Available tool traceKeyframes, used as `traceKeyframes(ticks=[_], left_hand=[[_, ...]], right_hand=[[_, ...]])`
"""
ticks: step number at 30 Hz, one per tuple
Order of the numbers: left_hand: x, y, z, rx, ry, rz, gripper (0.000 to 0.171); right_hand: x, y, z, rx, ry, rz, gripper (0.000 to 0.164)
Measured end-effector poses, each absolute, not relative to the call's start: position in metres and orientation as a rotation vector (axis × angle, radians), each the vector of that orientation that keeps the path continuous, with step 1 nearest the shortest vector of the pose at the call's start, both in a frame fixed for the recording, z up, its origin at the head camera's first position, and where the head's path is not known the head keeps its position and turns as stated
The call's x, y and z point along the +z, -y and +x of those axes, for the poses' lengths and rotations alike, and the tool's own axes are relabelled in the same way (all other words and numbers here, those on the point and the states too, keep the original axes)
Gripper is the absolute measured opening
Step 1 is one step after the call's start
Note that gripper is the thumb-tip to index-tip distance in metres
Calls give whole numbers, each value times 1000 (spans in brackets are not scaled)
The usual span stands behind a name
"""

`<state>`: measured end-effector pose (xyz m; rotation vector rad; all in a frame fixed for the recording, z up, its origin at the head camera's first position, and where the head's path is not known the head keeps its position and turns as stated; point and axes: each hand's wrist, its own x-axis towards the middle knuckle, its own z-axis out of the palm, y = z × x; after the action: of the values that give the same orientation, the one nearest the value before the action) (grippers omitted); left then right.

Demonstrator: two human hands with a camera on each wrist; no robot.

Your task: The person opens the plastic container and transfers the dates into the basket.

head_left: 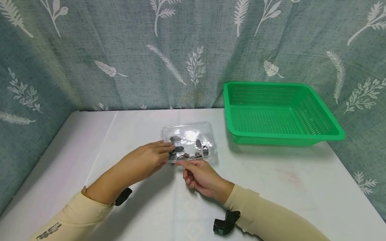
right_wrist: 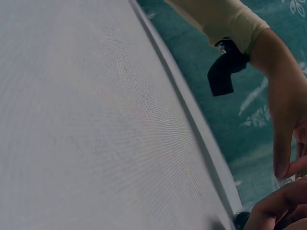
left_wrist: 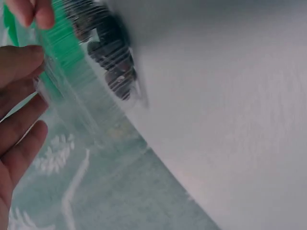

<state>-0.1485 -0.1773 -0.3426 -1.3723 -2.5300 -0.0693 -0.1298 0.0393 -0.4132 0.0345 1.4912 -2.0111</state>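
Observation:
A clear plastic lidded box (head_left: 193, 134) lies on the table in the head view, with several dark, rounded pieces (left_wrist: 117, 72) inside; their kind is not plain. My left hand (head_left: 152, 155) is at its near left corner, fingers over the lid. In the right wrist view, the left hand's (right_wrist: 285, 124) thumb and a finger pinch the plastic rim. My right hand (head_left: 203, 177) holds the near edge at thumb and forefinger, its other fingers curled below. The left wrist view shows the left hand (left_wrist: 19, 110) at the rim and right fingertips (left_wrist: 43, 14) above it.
A green perforated basket (head_left: 283, 137) stands at the back right of the white-covered table (head_left: 265, 194). A grey-green leaf-patterned curtain (head_left: 126, 77) hangs behind and along the sides. Black devices (head_left: 226, 222) are strapped at both wrists.

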Motion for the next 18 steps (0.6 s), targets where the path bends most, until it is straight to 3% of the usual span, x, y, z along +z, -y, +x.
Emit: traceKeyframes(ticks=[11,18], left_hand=[[-326,159,-157,58,2650,-1487,14],[-321,156,-161,51,2713,-1541,26]], right_hand=[[-412,-43,-134,-2042,-1441,35,41],[-414,-43,-132,-2045,-1415,42,38]])
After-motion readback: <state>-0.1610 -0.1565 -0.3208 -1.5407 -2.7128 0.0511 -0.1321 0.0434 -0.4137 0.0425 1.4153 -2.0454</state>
